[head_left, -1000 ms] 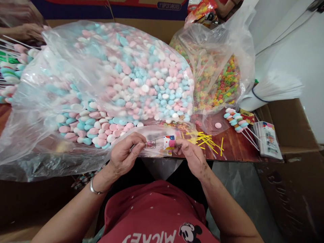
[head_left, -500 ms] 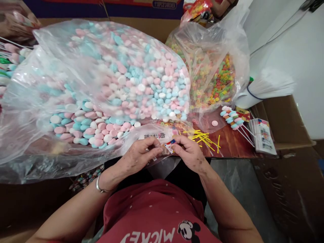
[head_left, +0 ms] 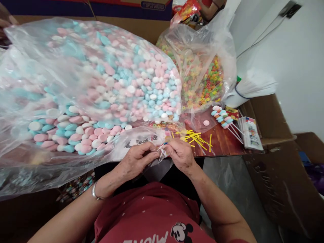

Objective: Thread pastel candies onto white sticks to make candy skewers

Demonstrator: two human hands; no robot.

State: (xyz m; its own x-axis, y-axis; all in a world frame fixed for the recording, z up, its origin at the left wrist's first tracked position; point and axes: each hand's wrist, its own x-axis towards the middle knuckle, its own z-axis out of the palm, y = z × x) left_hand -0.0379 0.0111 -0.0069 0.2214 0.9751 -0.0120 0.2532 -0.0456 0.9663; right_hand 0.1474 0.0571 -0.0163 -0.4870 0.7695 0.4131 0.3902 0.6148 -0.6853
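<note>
My left hand (head_left: 140, 158) and my right hand (head_left: 180, 154) meet at the table's front edge, thumbs and forefingers pinched on a small clear plastic bag (head_left: 162, 156). A bit of blue and white print shows on it beside my right fingertips. Behind my hands lies clear plastic with printed characters (head_left: 141, 141). To the right of my right hand, yellow twist ties (head_left: 196, 139) are scattered on the red-brown table (head_left: 222, 145). A big clear bag of pink, white and blue candies (head_left: 113, 81) spreads over the left and middle.
Behind the ties stands a bag of colourful ring candies (head_left: 202, 77). Candy skewers (head_left: 222, 116), a stack of printed cards (head_left: 250, 133) and an open cardboard box (head_left: 269, 118) are at the right. Another person's arm (head_left: 209, 10) shows at the top.
The view has shifted right. My hands have drawn slightly closer together, and the printed piece between them is now mostly covered by my right fingers.
</note>
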